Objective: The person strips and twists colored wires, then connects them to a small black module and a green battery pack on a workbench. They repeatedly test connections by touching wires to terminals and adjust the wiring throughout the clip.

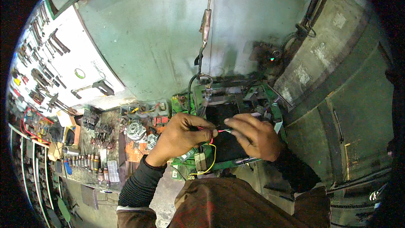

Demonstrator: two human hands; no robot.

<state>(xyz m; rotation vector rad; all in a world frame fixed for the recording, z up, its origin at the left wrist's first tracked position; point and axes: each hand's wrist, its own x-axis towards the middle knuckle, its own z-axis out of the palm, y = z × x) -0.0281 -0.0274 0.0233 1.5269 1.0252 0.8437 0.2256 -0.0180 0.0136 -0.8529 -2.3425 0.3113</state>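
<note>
Over a green metal machine frame (276,109), my left hand (181,137) is closed, pinching a thin red-pink wire (222,131) between thumb and forefinger. The wire's pale end points right, toward my other hand. My right hand (259,138) is bent around that end, its fingers curled at the wire; its thumb is partly hidden. A yellow wire (214,159) loops down below my left hand. Between and behind the hands lies a dark flat surface (219,116) inside the frame.
To the left, a workbench (88,176) carries an alternator (136,131), cylindrical metal parts (96,161) and a clear plastic box (113,171). Tools hang on a white board (90,57). A dark cable with a metal fitting (205,25) hangs above the machine, before a grey-green panel (143,38).
</note>
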